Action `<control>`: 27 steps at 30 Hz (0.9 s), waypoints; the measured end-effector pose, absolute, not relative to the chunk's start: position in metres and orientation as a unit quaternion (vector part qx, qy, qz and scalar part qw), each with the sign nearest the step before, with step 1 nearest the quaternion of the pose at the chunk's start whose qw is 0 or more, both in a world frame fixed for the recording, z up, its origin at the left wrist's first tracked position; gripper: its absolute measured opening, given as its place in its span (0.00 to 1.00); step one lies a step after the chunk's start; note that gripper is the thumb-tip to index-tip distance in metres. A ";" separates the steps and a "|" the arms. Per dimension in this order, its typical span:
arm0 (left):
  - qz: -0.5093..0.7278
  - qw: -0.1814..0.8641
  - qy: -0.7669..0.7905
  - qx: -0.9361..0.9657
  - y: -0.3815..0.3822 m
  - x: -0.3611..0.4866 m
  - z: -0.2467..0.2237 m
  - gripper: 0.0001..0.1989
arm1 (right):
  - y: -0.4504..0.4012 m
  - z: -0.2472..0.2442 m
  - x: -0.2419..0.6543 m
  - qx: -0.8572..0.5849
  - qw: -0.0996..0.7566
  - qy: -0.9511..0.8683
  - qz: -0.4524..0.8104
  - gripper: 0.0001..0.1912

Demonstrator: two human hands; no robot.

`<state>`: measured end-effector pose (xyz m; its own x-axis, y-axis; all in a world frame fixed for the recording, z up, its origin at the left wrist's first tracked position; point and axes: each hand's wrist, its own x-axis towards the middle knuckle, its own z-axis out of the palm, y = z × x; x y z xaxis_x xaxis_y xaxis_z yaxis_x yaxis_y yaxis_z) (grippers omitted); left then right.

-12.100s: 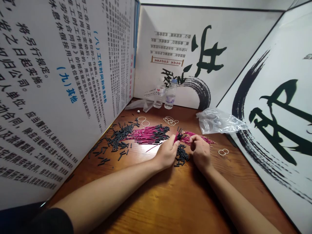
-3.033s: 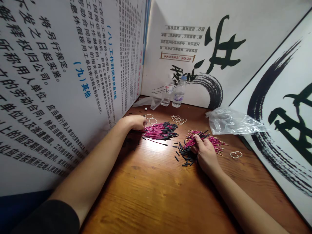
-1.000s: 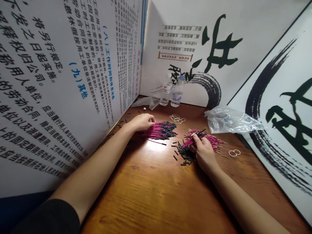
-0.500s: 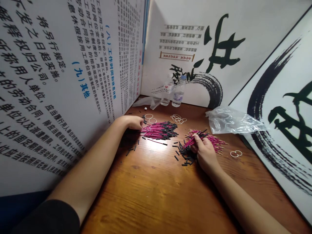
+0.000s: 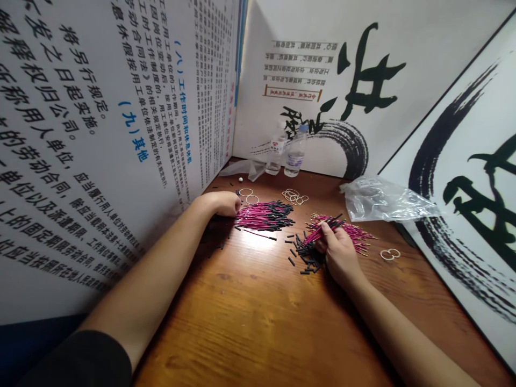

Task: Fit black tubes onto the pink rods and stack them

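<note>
Scooping loose short black tubes [image 5: 221, 243]: best raked toward the sleeved pile of magenta wires [image 5: 264, 215] without knocking it. My left hand [image 5: 222, 203] is curled shut, knuckles down, just left of that pile; can't tell what's inside. My right hand [image 5: 337, 248] pinches a bundle of magenta wires [image 5: 325, 228], right of the pile.

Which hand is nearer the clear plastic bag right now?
Right. The right hand lies just in front of the plastic bag, gripping magenta wires. The left hand is across the table by the text board, beyond the other wire pile.
</note>
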<state>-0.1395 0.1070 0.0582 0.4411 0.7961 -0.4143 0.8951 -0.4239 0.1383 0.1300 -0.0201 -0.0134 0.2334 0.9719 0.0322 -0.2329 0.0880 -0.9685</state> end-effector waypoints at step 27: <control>-0.127 0.172 0.510 0.833 0.107 -0.139 0.058 0.08 | -0.020 -0.015 0.130 -0.465 0.629 -0.392 0.484 0.21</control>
